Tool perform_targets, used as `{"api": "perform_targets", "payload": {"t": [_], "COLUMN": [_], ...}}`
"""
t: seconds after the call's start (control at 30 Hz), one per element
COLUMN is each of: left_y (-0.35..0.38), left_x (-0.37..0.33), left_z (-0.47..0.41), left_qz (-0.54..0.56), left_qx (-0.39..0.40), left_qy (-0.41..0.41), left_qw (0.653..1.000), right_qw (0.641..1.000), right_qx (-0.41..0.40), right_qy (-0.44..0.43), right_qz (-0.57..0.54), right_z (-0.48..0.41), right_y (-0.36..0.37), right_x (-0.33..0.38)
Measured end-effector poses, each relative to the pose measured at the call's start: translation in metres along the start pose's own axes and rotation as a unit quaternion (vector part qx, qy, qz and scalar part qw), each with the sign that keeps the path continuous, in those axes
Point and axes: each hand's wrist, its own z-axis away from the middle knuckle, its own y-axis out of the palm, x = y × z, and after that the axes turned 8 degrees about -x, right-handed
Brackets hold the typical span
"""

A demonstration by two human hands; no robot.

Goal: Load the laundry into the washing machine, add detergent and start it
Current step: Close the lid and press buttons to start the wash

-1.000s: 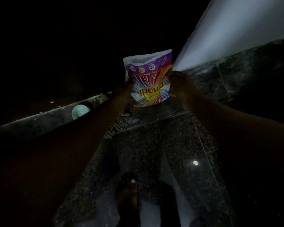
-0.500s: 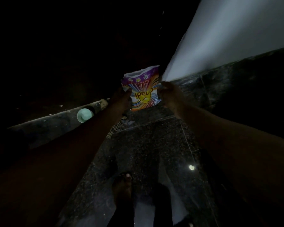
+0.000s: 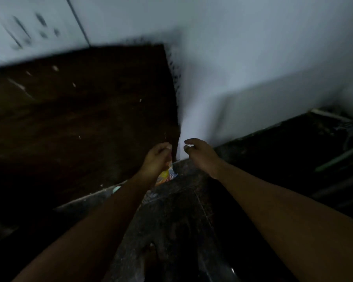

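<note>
Head view: detergent packet [image 3: 166,177] low in the far corner, partly hidden under the left hand [image 3: 156,158]; whether its curled fingers grip the packet cannot be told. Right hand [image 3: 200,153], loosely curled, holds nothing, near the white wall [image 3: 253,68].

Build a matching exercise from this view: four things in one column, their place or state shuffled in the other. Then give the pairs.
1 multicoloured plastic detergent packet
2 right hand
3 dark brown flat panel
4 small pale green round object

A left of the white wall
B empty, fingers loosely curled
C at the panel's bottom edge, left of the left arm
D showing just below the left hand

Pairs: 1-D, 2-B, 3-A, 4-C
</note>
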Motion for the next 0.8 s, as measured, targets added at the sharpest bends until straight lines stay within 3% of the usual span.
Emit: {"api": "perform_targets", "payload": {"t": [0.37, 0.57, 0.8], "left_y": [0.068, 0.120, 0.196], "left_x": [-0.203, -0.262, -0.326], "left_z": [0.159, 0.193, 0.212], "left_qz": [-0.042, -0.085, -0.124], "left_qx": [0.138, 0.235, 0.347], "left_qy": [0.151, 0.220, 0.285], "left_qw": [0.978, 0.943, 0.885], "right_qw": [0.985, 0.969, 0.926], "right_qx": [-0.128, -0.226, -0.374], "right_qy": [-0.113, -0.100, -0.036], "right_qz": [0.017, -0.007, -0.027], "right_z": [0.148, 0.193, 0.239], "right_y": [-0.209, -0.291, -0.374], "right_x": [0.129, 0.133, 0.123]}}
